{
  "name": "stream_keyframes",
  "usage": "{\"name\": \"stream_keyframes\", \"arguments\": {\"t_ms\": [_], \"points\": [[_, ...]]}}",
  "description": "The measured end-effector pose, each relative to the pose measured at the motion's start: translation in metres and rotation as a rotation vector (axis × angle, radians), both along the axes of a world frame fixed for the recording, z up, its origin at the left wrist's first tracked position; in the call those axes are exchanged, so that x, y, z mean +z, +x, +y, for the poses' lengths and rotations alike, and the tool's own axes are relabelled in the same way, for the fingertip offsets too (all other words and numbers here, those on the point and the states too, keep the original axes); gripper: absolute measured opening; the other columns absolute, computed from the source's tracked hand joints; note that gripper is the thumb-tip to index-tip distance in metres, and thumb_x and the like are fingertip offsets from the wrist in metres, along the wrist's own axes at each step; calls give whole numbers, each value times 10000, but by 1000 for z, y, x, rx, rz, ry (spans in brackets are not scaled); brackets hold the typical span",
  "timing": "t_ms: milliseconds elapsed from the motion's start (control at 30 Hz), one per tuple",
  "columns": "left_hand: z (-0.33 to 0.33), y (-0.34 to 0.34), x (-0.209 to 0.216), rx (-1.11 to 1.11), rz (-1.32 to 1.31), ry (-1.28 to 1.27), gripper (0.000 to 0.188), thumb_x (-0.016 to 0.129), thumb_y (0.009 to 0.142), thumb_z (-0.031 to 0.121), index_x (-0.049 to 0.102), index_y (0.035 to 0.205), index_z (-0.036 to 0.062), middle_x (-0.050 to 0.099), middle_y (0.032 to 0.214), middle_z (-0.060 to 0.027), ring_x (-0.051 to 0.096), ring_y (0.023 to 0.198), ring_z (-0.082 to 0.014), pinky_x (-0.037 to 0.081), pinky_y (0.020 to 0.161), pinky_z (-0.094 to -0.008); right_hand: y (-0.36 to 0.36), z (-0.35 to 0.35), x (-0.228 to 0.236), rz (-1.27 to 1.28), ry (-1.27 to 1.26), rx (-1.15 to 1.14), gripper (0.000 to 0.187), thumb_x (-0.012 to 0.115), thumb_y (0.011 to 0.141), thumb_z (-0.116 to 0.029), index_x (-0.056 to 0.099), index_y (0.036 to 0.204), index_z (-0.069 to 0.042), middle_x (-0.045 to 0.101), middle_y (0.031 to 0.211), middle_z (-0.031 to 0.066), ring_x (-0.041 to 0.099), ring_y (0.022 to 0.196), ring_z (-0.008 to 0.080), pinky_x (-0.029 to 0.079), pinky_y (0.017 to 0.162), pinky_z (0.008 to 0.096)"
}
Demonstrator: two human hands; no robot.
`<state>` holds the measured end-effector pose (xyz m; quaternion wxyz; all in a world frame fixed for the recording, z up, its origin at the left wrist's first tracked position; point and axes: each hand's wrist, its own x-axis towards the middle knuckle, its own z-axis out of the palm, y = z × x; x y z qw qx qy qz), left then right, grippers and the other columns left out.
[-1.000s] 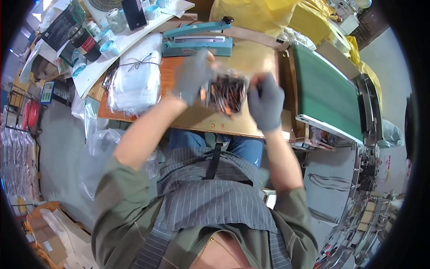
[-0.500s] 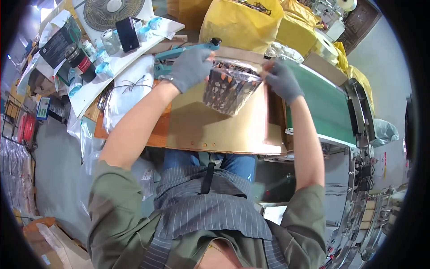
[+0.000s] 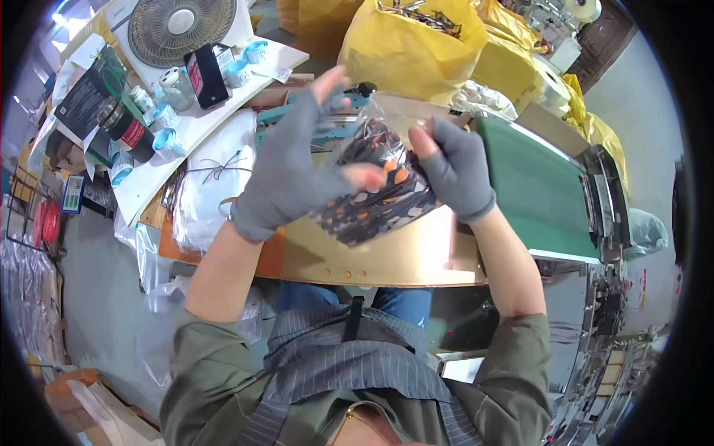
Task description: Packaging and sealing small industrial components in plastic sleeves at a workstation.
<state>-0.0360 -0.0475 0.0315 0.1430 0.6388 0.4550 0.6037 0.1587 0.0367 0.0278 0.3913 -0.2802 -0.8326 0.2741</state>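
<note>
Clear plastic bag, filled with dark, orange-flecked strips, is between the two hands, and from my remote post I see it raised over a golden board; whether its near corner touches the board I cannot tell. Working left to right, well left of the left hand, I find a black phone on a white side table. Nearer that wrist lies a cord-tied stack of clear plastic, probably put there for easy reach.

The left hand, grey-gloved with bare fingertips, is spread wide, its thumb in front of the bag's left side; contact I cannot confirm. I judge the spread suits steadying the load. Beyond it rests a teal bar sealer.

The bag's slack end points up and away from the wearer, toward a yellow sack beyond both hands; its packed end slants back toward the wearer. I read the long axis as running far to near, foreshortened by the tilt.

The right hand is clamped on the bag's right edge, presumably bearing most of the weight. Right of it runs a green conveyor belt.
</note>
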Motion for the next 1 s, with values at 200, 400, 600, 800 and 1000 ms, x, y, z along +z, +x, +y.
{"name": "stream_keyframes", "arguments": {"t_ms": [200, 400, 600, 800, 1000], "points": [[57, -29, -157, -282, -548, -775, 316, 784, 683, 150, 682, 950, 16, 677, 898, -59, 618, 799, -123, 486, 758, -271, -60, 128, -111, -249, 173, -316, 302, 587, 863, -338, 591, 845, -37, 609, 701, 177, 594, 650, 333, 459, 596, 387], [89, -69, -212, -133, -798, -942, 364, 780, 678, 124, 653, 989, -17, 665, 923, -72, 629, 799, -153, 502, 733, -284, -138, 184, -101, -235, 123, -469, 320, 621, 810, -366, 585, 912, -64, 604, 868, 183, 595, 787, 366, 471, 711, 425], [114, -113, -227, -27, -829, -911, 450, 759, 697, 119, 601, 1095, -22, 649, 995, -94, 632, 850, -194, 509, 768, -321, -156, 174, -94, -394, 200, -496, 266, 596, 822, -322, 558, 828, -58, 607, 840, 162, 598, 775, 357, 471, 661, 428], [100, -104, -235, 7, -872, -856, 460, 756, 713, 166, 596, 1108, -5, 639, 1007, -58, 609, 889, -170, 480, 810, -304, -144, 193, -168, -521, 134, -565, 213, 529, 836, -255, 592, 791, -57, 629, 814, 148, 615, 718, 361, 493, 645, 451], [71, -106, -244, -79, -931, -985, 447, 769, 701, 241, 625, 1055, 8, 647, 969, -61, 608, 871, -149, 483, 799, -301, -145, 194, -179, -455, 155, -582, 209, 530, 821, -252, 583, 761, -58, 624, 801, 146, 611, 691, 358, 486, 609, 457]]}}
